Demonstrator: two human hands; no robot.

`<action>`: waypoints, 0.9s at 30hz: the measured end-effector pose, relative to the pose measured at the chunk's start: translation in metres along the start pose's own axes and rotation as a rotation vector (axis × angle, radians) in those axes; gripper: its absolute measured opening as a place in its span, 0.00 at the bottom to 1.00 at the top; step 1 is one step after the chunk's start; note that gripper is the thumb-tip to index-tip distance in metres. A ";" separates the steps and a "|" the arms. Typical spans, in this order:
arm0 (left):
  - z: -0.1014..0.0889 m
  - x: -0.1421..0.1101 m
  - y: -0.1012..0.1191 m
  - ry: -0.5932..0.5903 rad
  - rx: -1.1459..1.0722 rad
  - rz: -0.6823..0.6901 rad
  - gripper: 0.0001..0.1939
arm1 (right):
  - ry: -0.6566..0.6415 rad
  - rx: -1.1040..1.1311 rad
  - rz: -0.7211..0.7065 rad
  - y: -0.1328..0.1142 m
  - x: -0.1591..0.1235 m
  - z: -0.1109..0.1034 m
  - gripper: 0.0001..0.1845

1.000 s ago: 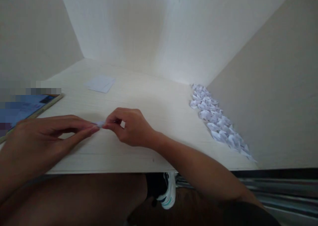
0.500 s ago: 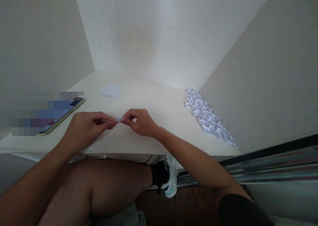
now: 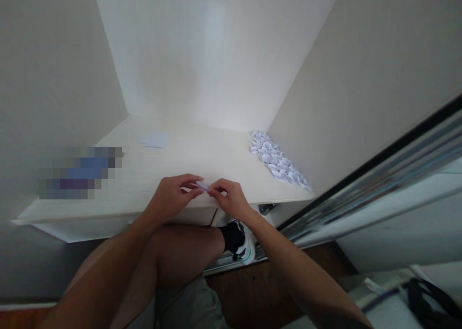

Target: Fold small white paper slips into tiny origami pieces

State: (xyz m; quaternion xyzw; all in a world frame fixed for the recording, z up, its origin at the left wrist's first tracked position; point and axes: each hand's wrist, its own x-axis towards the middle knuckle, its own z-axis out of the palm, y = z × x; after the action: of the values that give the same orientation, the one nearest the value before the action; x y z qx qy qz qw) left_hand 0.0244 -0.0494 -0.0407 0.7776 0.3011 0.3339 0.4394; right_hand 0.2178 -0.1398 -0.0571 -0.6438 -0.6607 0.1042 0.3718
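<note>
A small folded piece of white paper (image 3: 202,185) is pinched between my two hands over the front edge of a pale wooden shelf (image 3: 202,155). My left hand (image 3: 169,196) grips its left end with thumb and fingertips closed. My right hand (image 3: 230,198) pinches its right end, fingers curled. Both hands hover just above the shelf edge, over my raised knee.
A pile of several small folded white paper pieces (image 3: 276,160) lies along the shelf's right wall. A flat white paper stack (image 3: 155,139) sits at the back left. A blurred phone-like object (image 3: 81,172) rests at the left. A metal sliding-door track (image 3: 361,194) runs on the right.
The view has pulled back and up, so the shelf looks smaller and farther. My hands, still pinching the paper, have come toward the front edge of the shelf.
</note>
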 end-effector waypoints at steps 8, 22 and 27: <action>0.041 -0.029 0.001 -0.071 0.050 0.053 0.21 | 0.141 -0.473 0.406 0.054 -0.023 -0.074 0.09; 0.094 -0.082 0.000 -0.538 0.216 0.080 0.14 | 0.089 -0.724 0.765 0.098 0.020 -0.124 0.20; 0.096 -0.083 0.004 -0.626 0.258 0.094 0.10 | 0.144 -0.725 0.771 0.096 0.017 -0.128 0.20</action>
State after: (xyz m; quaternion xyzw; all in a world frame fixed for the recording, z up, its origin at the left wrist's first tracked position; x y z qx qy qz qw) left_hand 0.0505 -0.1610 -0.0954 0.9045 0.1554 0.0581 0.3928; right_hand 0.3740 -0.1533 -0.0203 -0.9324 -0.3427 -0.0462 0.1047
